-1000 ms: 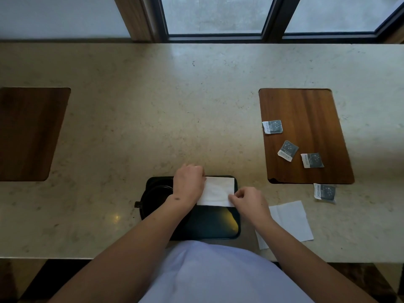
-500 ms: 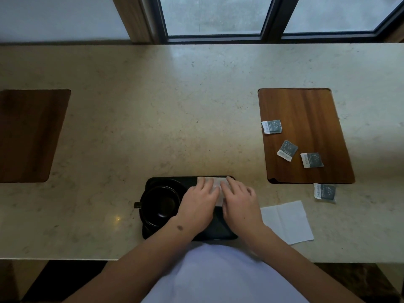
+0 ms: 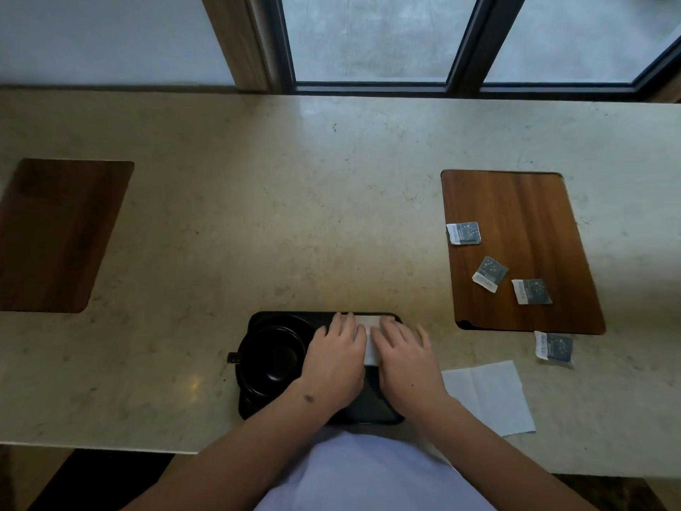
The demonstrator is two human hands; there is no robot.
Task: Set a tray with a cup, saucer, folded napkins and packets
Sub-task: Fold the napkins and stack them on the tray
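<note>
Left hand (image 3: 337, 357): your palm lies flat, fingers spread, pressing the folded napkin (image 3: 369, 335); nothing gripped.
Right hand (image 3: 405, 357): flat and spread too, pressing the same napkin.
Napkin: on the black tray (image 3: 383, 413), right half.
Cup (image 3: 272, 359): on the saucer (image 3: 282, 320), tray's 9 o'clock side.
Second napkin (image 3: 490, 396): on the counter (image 3: 294, 215), at the tray's 3 o'clock.
Packets (image 3: 490, 273): on the wooden board (image 3: 523, 223), 2 o'clock.

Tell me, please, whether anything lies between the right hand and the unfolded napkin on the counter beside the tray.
Nothing visible does. The right hand rests flat on the tray's napkin; the unfolded napkin lies just right of it, with bare counter between.
</note>
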